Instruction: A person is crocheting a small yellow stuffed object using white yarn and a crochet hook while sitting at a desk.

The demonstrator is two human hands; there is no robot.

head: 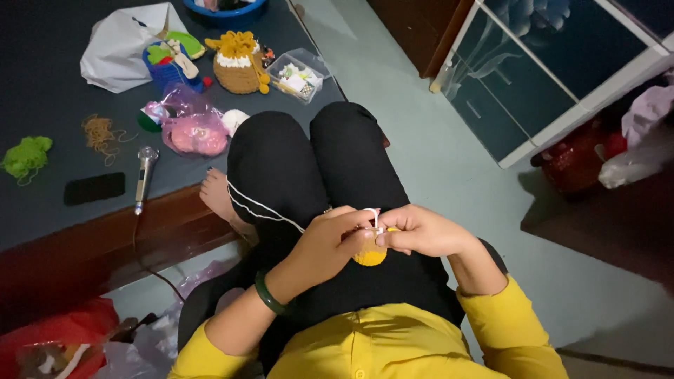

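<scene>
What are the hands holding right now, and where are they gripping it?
Both hands, left hand and right hand, pinch a small yellow crocheted piece at its top edge.

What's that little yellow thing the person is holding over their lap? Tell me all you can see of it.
The yellow piece looks like a small, rounded bit of crochet in yarn, mostly hidden by fingers. The left hand grips it from the left, the right hand pinches it from the right, and a thin white strand loops up at its top between the fingertips. It is held above the black-trousered knees. Any hook is too small to make out.
</scene>
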